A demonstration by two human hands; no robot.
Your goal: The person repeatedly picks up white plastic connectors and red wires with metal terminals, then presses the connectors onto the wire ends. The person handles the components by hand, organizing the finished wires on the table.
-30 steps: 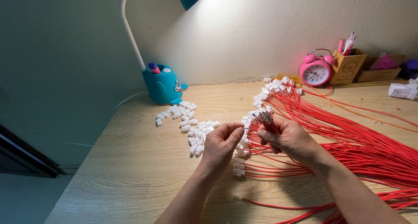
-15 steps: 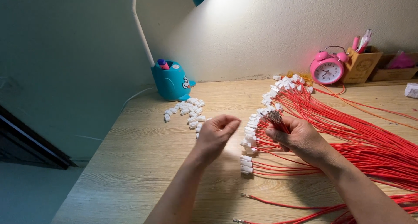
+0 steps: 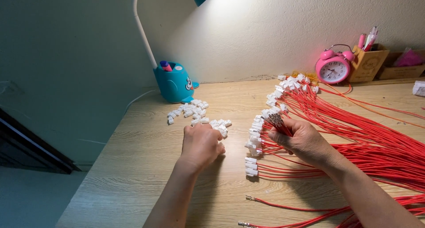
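Note:
My right hand (image 3: 305, 141) grips a bundle of red wires (image 3: 279, 121) whose bare metal tips stick up out of the fist. My left hand (image 3: 201, 144) rests knuckles-up on the wooden desk (image 3: 133, 166), fingers curled down at the near edge of a heap of small white plastic connectors (image 3: 195, 113); whether it pinches one is hidden. Between the hands lies a row of red wires fitted with white connectors (image 3: 254, 144).
A large fan of red wires (image 3: 380, 144) covers the right side of the desk. A blue lamp base with pens (image 3: 175, 84) stands at the back by the wall. A pink alarm clock (image 3: 334, 68), wooden pen holder (image 3: 367, 62) and box (image 3: 405, 66) sit far right.
My left hand has left the right hand and moved left and down onto the desk at the connector heap. The right hand keeps its hold on the wire bundle.

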